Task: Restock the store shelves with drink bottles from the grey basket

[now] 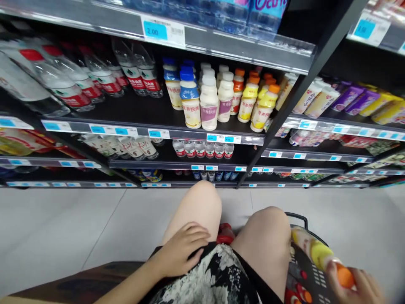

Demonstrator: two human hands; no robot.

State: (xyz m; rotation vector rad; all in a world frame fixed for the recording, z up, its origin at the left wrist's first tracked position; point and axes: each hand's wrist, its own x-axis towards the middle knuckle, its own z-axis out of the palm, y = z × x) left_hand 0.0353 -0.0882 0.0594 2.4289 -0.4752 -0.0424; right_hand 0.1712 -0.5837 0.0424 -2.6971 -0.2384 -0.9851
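My left hand [183, 249] lies flat on my left thigh with its fingers loosely apart and holds nothing. At the lower right, my right hand [356, 280] is closed around the orange-capped top of a drink bottle [321, 253] with a yellow upper part. The bottle is tilted and blurred, with its lower end towards my right knee. Beneath it is a dark shopping basket [311, 278] with a black handle [300, 217]. Several red and orange-capped items [300, 293] show inside the basket.
Ahead, a shelf [234, 128] carries several milk drink bottles [209, 103] with blue, white and orange caps. Water bottles [72, 84] with red labels stand to their left. Cartons and purple packs [352, 99] fill the right shelf. Grey floor tiles [133, 223] lie below.
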